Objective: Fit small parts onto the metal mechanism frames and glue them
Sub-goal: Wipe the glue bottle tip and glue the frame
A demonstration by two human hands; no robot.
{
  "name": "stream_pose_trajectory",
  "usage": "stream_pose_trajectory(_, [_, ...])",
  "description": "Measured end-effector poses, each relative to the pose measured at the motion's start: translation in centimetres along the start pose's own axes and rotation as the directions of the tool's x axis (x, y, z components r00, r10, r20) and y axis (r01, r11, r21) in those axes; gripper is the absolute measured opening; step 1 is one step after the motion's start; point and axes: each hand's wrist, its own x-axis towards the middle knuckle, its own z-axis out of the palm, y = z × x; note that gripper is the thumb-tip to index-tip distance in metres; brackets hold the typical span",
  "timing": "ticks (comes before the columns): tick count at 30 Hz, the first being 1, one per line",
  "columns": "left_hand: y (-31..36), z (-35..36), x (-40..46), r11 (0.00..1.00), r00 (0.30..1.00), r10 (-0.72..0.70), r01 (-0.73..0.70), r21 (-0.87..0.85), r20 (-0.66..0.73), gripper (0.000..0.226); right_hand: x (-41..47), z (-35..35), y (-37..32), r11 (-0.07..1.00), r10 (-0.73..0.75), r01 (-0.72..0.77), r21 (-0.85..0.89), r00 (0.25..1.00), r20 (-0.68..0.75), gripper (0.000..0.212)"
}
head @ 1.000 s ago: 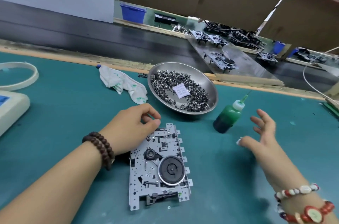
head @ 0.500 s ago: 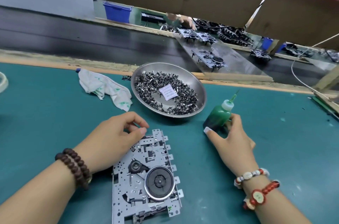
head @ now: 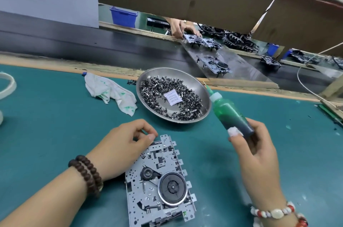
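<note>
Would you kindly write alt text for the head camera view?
A person's right hand holds a green glue bottle tilted above a teal mat, while the left hand rests at the top corner of a metal mechanism frame. Behind sit a steel dish of small parts and a crumpled cloth.

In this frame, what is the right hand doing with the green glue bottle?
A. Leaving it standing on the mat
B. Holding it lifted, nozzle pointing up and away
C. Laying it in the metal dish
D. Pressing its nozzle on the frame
B: the right hand grips the green glue bottle by its base, off the mat, clear of the metal frame.
</note>
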Motion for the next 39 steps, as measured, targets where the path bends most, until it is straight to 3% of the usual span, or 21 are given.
stream_pose_trajectory(3, [0.1, 0.1, 0.0, 1.0, 1.0, -0.009, 0.009, 0.002, 0.016, 0.01, -0.2, 0.2, -0.6, 0.99, 0.029, -0.031, 0.136, 0.999, 0.013, 0.019])
stream_pose_trajectory(5, [0.2, 0.0, 0.0, 1.0, 1.0, -0.012, 0.012, 0.0, 0.022, 0.01, -0.1, 0.5, -0.9, 0.933, 0.124, -0.127, 0.336, 0.992, 0.03, 0.008])
stream_pose_trajectory(7, [0.2, 0.0, 0.0, 1.0, 1.0, -0.012, 0.012, 0.0, 0.024, 0.01, 0.0, 0.6, -0.9, 0.758, 0.273, -0.282, 0.588, 0.956, 0.106, 0.017])
stream_pose_trajectory(9, [0.1, 0.1, 0.1, 1.0, 1.0, -0.003, 0.003, -0.006, 0.019, 0.01, 0.2, 0.3, -0.9, 0.571, 0.377, -0.393, 0.721, 0.905, 0.195, 0.016])
stream_pose_trajectory(10, [0.0, 0.2, 0.1, 1.0, 1.0, -0.003, 0.004, -0.01, 0.016, 0.01, 0.3, 0.1, -0.9, 0.515, 0.393, -0.432, 0.741, 0.887, 0.244, 0.018])
stream_pose_trajectory(12, [0.0, 0.2, 0.2, 1.0, 1.0, -0.007, 0.008, -0.022, 0.017, 0.01, 0.2, 0.1, -0.7, 0.485, 0.391, -0.487, 0.726, 0.864, 0.319, 0.041])
stream_pose_trajectory(15, [0.0, 0.2, 0.2, 0.999, 1.0, 0.0, 0.001, -0.04, 0.021, 0.011, 0.0, 0.5, -0.7, 0.559, 0.396, -0.514, 0.651, 0.855, 0.336, 0.042])
stream_pose_trajectory(21, [-0.2, 0.3, 0.4, 0.996, 1.0, 0.008, -0.007, -0.085, 0.006, 0.011, 0.1, 0.7, -0.7, 0.584, 0.402, -0.484, 0.652, 0.87, 0.286, 0.057])
stream_pose_trajectory(26, [0.0, 0.3, 0.5, 0.994, 1.0, -0.006, 0.008, -0.106, 0.02, 0.01, -0.4, 1.1, -0.8, 0.849, 0.298, -0.345, 0.401, 0.938, 0.177, 0.059])
stream_pose_trajectory(28, [0.0, 0.3, 0.5, 0.993, 1.0, -0.019, 0.022, -0.118, 0.021, 0.01, -0.7, 1.3, -0.9, 0.899, 0.247, -0.285, 0.333, 0.957, 0.152, 0.058])
stream_pose_trajectory(39, [0.1, 0.3, 0.5, 0.993, 0.999, -0.033, 0.035, -0.113, 0.021, 0.012, -1.1, 1.3, -0.7, 0.959, 0.139, -0.172, 0.227, 0.978, 0.155, 0.051])
